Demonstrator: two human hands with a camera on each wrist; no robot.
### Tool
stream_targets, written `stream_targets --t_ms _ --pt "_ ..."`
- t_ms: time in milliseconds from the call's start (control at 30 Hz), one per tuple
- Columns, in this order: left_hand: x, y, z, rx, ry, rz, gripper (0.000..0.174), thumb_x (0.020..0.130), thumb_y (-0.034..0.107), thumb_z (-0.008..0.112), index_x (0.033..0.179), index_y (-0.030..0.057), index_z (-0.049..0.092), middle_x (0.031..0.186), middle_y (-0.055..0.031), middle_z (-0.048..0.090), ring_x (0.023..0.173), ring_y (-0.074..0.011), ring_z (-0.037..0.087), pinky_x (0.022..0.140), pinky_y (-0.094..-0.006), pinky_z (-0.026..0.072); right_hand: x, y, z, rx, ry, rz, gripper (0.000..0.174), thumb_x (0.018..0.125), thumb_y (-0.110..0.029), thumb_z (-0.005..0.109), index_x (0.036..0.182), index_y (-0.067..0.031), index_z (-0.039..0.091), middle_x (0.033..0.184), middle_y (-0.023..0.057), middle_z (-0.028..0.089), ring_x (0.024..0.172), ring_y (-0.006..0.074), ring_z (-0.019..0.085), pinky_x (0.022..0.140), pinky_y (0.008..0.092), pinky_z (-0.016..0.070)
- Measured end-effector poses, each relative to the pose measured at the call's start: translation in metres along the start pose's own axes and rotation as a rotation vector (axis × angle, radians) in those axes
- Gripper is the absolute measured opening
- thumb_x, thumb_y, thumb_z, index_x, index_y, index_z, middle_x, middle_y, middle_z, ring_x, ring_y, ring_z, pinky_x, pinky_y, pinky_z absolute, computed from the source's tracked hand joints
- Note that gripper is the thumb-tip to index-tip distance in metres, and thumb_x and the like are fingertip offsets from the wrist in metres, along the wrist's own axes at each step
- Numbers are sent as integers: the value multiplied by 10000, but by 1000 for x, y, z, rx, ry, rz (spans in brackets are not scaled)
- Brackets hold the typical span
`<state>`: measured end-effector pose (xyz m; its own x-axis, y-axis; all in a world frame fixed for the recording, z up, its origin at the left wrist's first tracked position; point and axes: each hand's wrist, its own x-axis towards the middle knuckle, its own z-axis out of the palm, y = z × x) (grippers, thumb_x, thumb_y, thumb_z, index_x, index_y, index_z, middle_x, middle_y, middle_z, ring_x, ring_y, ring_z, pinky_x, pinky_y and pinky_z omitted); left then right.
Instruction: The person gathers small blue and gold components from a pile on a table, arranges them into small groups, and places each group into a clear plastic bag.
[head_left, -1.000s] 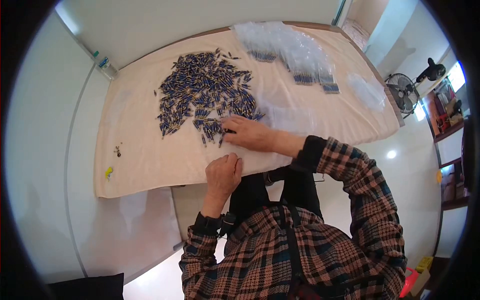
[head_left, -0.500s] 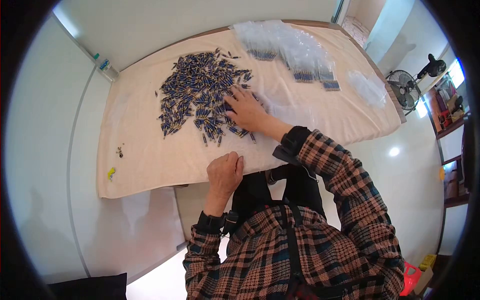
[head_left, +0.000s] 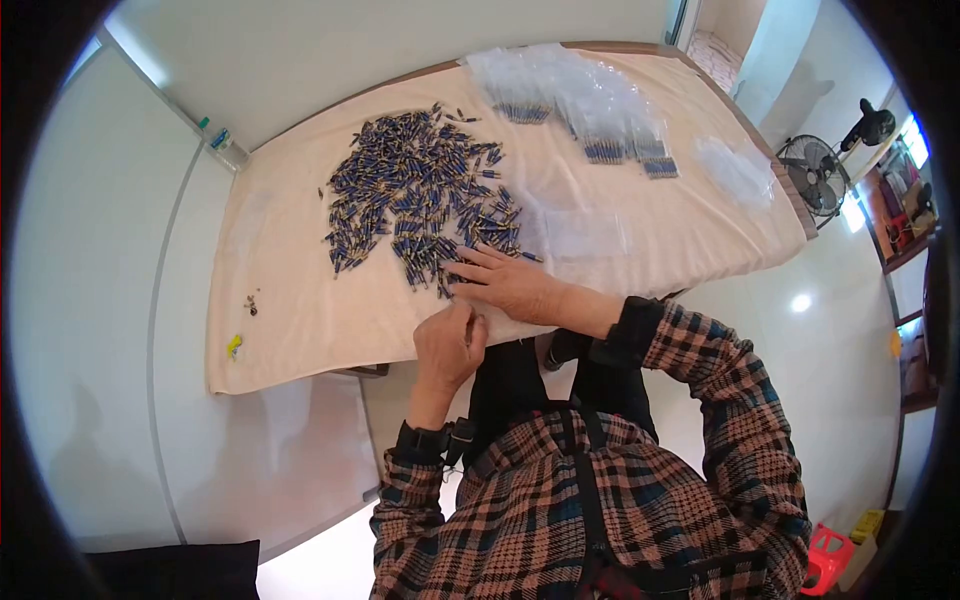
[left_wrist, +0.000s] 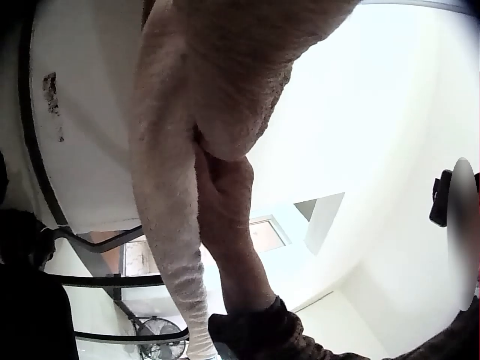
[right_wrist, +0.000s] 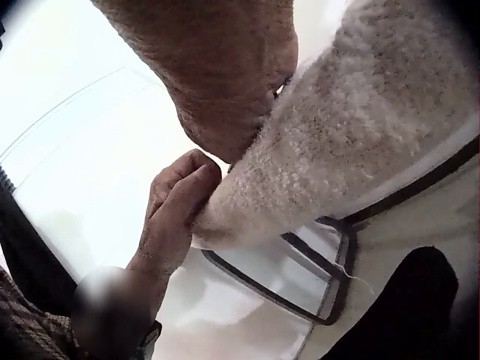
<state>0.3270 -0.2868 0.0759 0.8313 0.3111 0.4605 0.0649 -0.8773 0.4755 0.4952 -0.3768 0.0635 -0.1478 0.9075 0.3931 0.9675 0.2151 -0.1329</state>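
Note:
Many small blue-and-brass cylindrical pieces (head_left: 405, 165) lie in a broad pile on the cloth-covered table (head_left: 290, 330). My right hand (head_left: 515, 288) lies palm down at the pile's near right edge, its fingers stretched over several pieces and hiding them. Close beside its fingertips, at the table's front edge, my left hand (head_left: 447, 345) rests with loosely curled fingers and nothing visible in it. From the right wrist view, the left hand (right_wrist: 176, 195) sits against the towel-like cloth (right_wrist: 322, 127). In the left wrist view the pieces are out of sight.
Clear plastic bags (head_left: 570, 85) holding rows of pieces overlap at the back right. A flat bag (head_left: 585, 235) lies right of the pile, and more bags (head_left: 735, 175) sit near the right edge. A bottle (head_left: 225, 150) stands at the back left; a yellow item (head_left: 235, 347) lies front left.
My right hand first went up along the pile's right side, then came back down to its near edge. Loose pieces there now lie closer to the pile. The left hand has stayed put.

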Motion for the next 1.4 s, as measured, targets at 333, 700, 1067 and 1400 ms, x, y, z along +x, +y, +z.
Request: stream_targets --t_ms 333,700,1067,1400 --pt "32 -7 -3 137 -14 -158 304 802 146 670 1074 69 559 1007 -146 578 874 -350 603 714 -424 490 -25 -18 -27 62 336 408 553 744 -151 708 1262 -81 526 1191 157 533 1115 330 509 980 428 404" --pt "55 -7 5 128 -84 -64 441 773 119 714 1175 46 549 1038 -154 535 938 -367 579 761 -423 482 -30 -11 -17 175 398 566 383 741 -219 742 1070 -71 614 857 87 625 886 305 576 762 398 478" --pt "75 -4 11 -78 -244 -16 391 749 68 715 1123 63 600 986 -176 573 917 -380 578 768 -416 476 -32 -4 -14 269 489 630 221 755 -162 720 949 -67 672 823 106 653 808 313 609 709 406 487" --pt "80 -8 18 -117 -196 14 303 750 21 667 1049 43 624 936 -167 618 890 -360 598 763 -380 478 -31 -5 -21 498 495 749 179 787 -170 695 928 -62 671 734 132 647 696 317 625 628 411 488"
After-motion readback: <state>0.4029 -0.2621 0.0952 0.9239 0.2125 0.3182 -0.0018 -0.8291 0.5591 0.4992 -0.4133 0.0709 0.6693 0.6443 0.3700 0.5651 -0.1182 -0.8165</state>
